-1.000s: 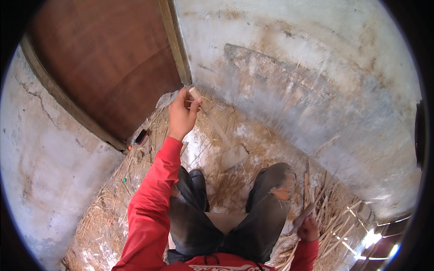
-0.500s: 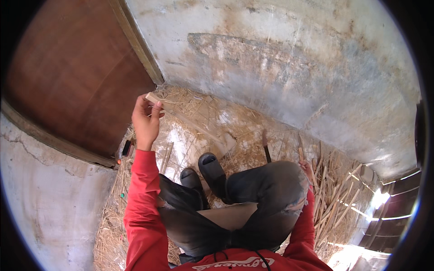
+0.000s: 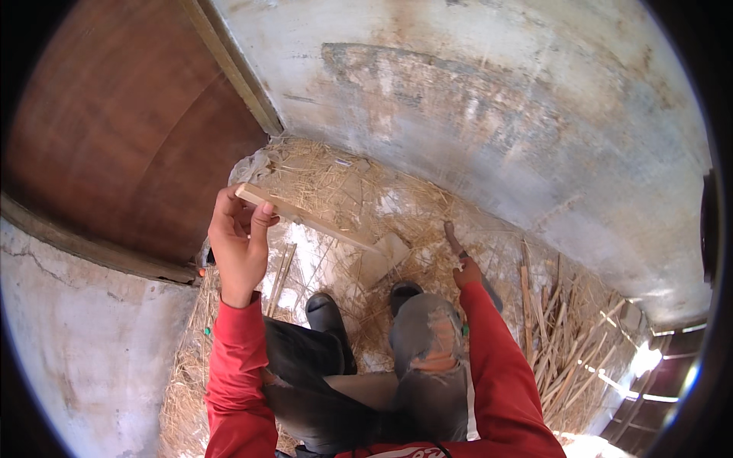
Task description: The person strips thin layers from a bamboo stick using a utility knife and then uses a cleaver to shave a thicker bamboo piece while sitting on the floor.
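My left hand (image 3: 243, 240) pinches the near end of a pale wooden strip (image 3: 313, 221) between thumb and fingers. The strip slants down to the right, its far end at a pale wooden block (image 3: 391, 258) on the floor. My right hand (image 3: 467, 272) is low beyond my right knee, fingers curled at the handle of a knife (image 3: 452, 235). The brown handle sticks out past the hand, and the dark blade shows on the other side, partly behind my sleeve.
A pile of split sticks (image 3: 561, 336) lies to the right along the wall. Straw and shavings (image 3: 321, 172) litter the floor. A whitish wall (image 3: 489, 130) rises ahead, and a brown door panel (image 3: 130, 137) stands at the left. My sandals (image 3: 327, 313) rest near the block.
My right hand has left a thin stick by the pile and moved left to the knife handle. My right knee has shifted left. The left hand still holds the strip, slightly lower.
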The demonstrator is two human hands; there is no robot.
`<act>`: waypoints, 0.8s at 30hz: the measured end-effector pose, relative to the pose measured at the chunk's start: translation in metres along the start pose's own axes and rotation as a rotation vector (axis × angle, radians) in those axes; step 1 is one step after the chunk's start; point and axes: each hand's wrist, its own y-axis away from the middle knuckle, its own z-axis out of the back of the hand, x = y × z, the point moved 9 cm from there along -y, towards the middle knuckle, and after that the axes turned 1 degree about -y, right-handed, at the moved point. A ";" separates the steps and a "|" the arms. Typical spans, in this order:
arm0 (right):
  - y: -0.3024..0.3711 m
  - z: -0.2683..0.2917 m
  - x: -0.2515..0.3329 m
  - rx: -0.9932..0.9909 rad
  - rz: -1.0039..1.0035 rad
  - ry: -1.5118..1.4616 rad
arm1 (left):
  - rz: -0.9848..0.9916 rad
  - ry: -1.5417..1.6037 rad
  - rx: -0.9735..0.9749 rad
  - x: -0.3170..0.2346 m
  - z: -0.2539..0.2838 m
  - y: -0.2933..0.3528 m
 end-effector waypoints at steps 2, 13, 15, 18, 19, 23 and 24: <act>-0.019 -0.019 0.051 0.004 0.140 0.098 | 0.013 -0.029 -0.014 -0.003 0.001 0.002; -0.083 -0.079 0.042 0.063 -0.124 0.344 | 0.036 -0.018 -0.024 -0.002 0.006 0.012; -0.084 -0.089 0.034 0.084 -0.090 0.375 | 0.028 -0.018 -0.025 -0.003 0.006 0.013; -0.083 -0.086 0.002 0.030 -0.044 0.401 | 0.017 0.004 -0.012 -0.003 0.003 0.013; -0.084 -0.081 -0.004 -0.003 -0.027 0.402 | 0.006 0.014 -0.005 -0.001 0.003 0.013; -0.051 -0.046 0.085 0.064 0.154 0.261 | 0.001 -0.075 -0.037 -0.006 0.012 0.019; -0.047 -0.018 0.095 0.014 0.209 0.237 | -0.010 -0.082 -0.039 -0.005 0.010 0.021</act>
